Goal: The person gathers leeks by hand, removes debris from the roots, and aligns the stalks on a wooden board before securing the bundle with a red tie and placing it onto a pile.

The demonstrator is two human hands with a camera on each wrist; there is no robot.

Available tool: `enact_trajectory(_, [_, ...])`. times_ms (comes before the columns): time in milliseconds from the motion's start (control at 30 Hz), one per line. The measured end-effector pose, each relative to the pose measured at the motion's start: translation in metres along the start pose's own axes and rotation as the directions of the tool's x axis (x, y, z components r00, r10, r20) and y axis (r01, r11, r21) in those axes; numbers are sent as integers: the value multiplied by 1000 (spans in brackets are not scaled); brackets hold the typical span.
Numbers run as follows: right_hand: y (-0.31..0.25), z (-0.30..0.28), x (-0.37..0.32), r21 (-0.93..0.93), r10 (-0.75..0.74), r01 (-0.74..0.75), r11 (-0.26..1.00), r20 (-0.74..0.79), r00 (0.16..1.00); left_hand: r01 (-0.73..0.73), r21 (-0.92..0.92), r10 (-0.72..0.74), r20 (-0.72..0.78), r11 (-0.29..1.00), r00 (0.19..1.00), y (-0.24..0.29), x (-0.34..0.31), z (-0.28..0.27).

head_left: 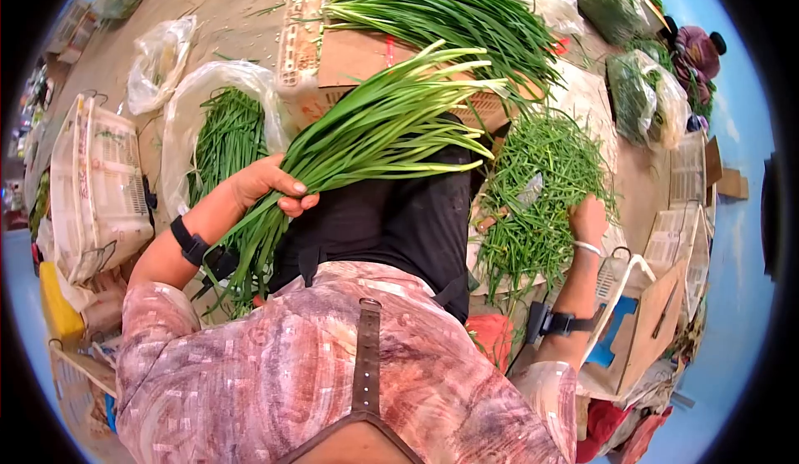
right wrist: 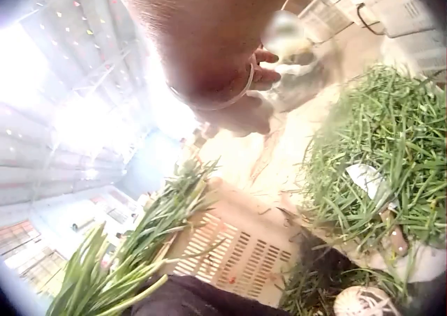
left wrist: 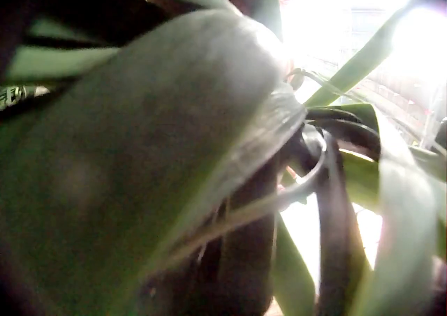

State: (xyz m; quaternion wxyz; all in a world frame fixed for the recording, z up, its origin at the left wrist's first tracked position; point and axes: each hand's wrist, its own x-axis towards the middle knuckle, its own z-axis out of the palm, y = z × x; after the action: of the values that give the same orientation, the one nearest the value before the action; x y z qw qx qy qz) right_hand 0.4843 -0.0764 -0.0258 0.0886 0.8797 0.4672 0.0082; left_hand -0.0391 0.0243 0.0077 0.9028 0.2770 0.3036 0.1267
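My left hand (head_left: 270, 185) grips a bunch of garlic chives (head_left: 366, 123) over the lap, thumb across the leaves. Its pale cut ends fan out to the right and the leaf tips droop under the wrist. Close, blurred chive leaves (left wrist: 140, 141) fill the left wrist view. My right hand (head_left: 588, 218) hangs over the right side of a heap of green trimmings (head_left: 545, 160), its fingers loosely curled with nothing showing in them. In the right wrist view, the forearm partly hides it. A knife (right wrist: 394, 232) with a riveted wooden handle lies on the trimmings.
A larger pile of chives (head_left: 441, 14) lies on cardboard over a plastic crate (head_left: 300, 39) in front. Left of the lap, an open plastic bag (head_left: 179, 123) holds more greens. White crates (head_left: 100, 181) stand at left, and a wooden box (head_left: 649, 322) is near the right elbow.
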Motion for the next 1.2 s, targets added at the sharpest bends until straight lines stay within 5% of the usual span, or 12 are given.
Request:
enact_trajectory(33, [-11, -13, -7, 53, -15, 19, 998, -73, 997, 12, 0, -12, -6, 1000, 1000, 0, 0, 1])
enact_trajectory(100, [-50, -37, -23, 141, -316, 375, 916, -321, 893, 42, 1, -42, -44, 999, 998, 1, -1, 5])
enact_trajectory(233, [-174, -103, -83, 372, -681, 823, 430, -464, 566, 98, 89, -94, -54, 991, 994, 7, -1, 17])
enact_trajectory(367, [-262, -97, -114, 187, -827, 963, 193, -496, 262, 155, 200, -125, -152, 967, 980, 10, -7, 31])
enact_trajectory(500, [-291, -77, -114, 80, -784, 978, 193, -587, 202, 166, 131, -151, -123, 977, 981, 5, -11, 25])
enact_trajectory(567, [-264, -111, -110, 367, -851, 929, -36, -499, 164, 151, 132, -139, -100, 980, 985, 3, -14, 26])
enact_trajectory(633, [-238, -113, -93, 401, -738, 916, -8, -620, 265, 129, 100, -121, -76, 987, 990, 0, -14, 26])
enact_trajectory(733, [-192, -88, -40, 442, -402, 812, 381, -711, 576, 124, 86, -122, -34, 989, 992, -4, -12, 16])
enact_trajectory(800, [-166, -64, -11, 619, -314, 496, 609, -386, 867, 127, 86, -124, -37, 988, 992, -5, -12, 17])
enact_trajectory(967, [-164, -37, 22, 880, -512, 449, 156, -317, 799, 142, 109, -140, -27, 984, 990, -4, -7, 13])
enact_trajectory(1100, [-155, -35, 21, 795, -445, 521, 312, -363, 819, 154, 119, -152, -29, 981, 988, -5, -9, 13])
enact_trajectory(1200, [-154, -34, 14, 850, -409, 440, 289, -306, 860, 157, 119, -155, -26, 980, 988, -5, -8, 12])
